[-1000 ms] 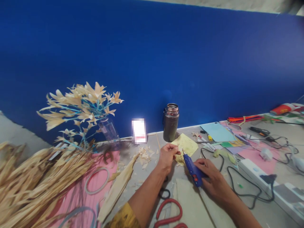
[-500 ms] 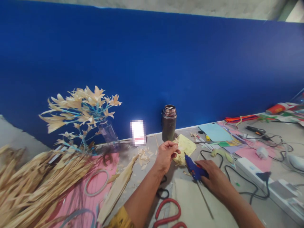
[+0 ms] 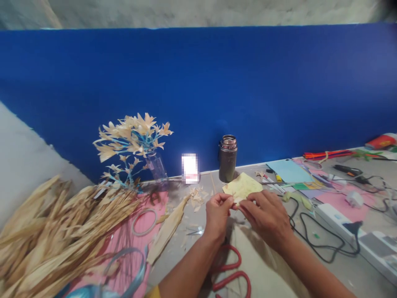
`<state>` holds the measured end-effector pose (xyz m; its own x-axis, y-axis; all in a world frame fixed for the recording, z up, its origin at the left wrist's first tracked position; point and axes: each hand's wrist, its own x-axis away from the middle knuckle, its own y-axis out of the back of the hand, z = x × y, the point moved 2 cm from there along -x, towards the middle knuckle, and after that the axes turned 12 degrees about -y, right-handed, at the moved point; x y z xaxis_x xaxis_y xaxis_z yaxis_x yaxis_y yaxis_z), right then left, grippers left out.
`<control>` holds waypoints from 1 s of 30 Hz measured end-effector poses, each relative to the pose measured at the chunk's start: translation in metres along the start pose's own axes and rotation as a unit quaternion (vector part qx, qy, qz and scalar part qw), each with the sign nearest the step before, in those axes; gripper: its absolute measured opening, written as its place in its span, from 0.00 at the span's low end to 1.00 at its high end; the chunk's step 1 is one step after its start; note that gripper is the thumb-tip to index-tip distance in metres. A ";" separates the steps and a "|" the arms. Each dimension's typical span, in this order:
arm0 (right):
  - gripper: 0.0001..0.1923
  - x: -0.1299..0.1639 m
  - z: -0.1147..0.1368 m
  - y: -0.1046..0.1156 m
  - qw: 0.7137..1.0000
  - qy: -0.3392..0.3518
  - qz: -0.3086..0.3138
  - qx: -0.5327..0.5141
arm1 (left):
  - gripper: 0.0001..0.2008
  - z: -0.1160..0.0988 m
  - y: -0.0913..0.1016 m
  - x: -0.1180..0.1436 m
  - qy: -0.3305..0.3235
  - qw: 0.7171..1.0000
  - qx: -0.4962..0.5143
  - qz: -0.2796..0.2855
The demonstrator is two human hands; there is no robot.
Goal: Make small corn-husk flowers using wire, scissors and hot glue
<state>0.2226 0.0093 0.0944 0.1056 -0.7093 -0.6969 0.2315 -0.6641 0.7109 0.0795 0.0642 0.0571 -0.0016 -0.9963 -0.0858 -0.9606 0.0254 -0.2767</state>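
Pale husk scrap (image 3: 235, 202) pinched between left hand (image 3: 217, 215) and right hand (image 3: 266, 217), both grips closed, orientation unclear.

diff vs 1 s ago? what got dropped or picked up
The right hand let go of the blue glue gun, now out of sight, and moved left to join the left hand on the small pale piece the left was already pinching. Flask, paper flowers and red scissors stayed put.
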 end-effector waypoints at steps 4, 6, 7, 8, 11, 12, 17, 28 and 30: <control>0.13 -0.004 0.013 -0.002 0.998 0.062 0.000 0.008 | 0.07 -0.008 0.009 0.013 -0.022 1.000 -0.012 -0.006; 0.12 -0.005 0.017 -0.003 0.996 0.083 0.001 -0.011 | 0.07 -0.013 0.015 0.018 -0.027 0.999 -0.018 -0.010; 0.12 -0.006 0.019 -0.003 0.995 0.093 0.001 -0.018 | 0.07 -0.014 0.018 0.020 -0.028 0.999 -0.017 -0.014; 0.12 -0.006 0.022 -0.004 0.995 0.098 0.002 -0.024 | 0.07 -0.016 0.021 0.022 -0.027 0.999 -0.012 -0.017; 0.12 -0.008 0.025 -0.006 0.993 0.063 0.007 -0.096 | 0.10 -0.018 0.031 0.027 0.006 0.998 0.058 -0.017; 0.11 -0.008 0.025 -0.007 0.988 0.025 0.010 -0.155 | 0.12 -0.018 0.034 0.029 0.032 0.995 0.096 -0.015; 0.11 -0.004 0.022 -0.024 0.818 -0.298 0.128 -0.476 | 0.15 -0.015 0.042 0.037 0.157 0.965 0.211 -0.006; 0.10 -0.001 0.030 -0.037 0.792 -0.345 0.108 -0.492 | 0.08 -0.011 0.042 0.034 0.176 0.964 0.201 0.000; 0.10 0.000 0.029 -0.037 0.814 -0.321 0.097 -0.475 | 0.08 -0.010 0.041 0.034 0.177 0.964 0.197 -0.003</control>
<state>0.1855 0.0268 0.0712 -0.2279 -0.9586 -0.1704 0.9455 -0.2597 0.1962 0.0368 0.0302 0.0524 -0.1579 -0.9605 0.2293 -0.7810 -0.0206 -0.6242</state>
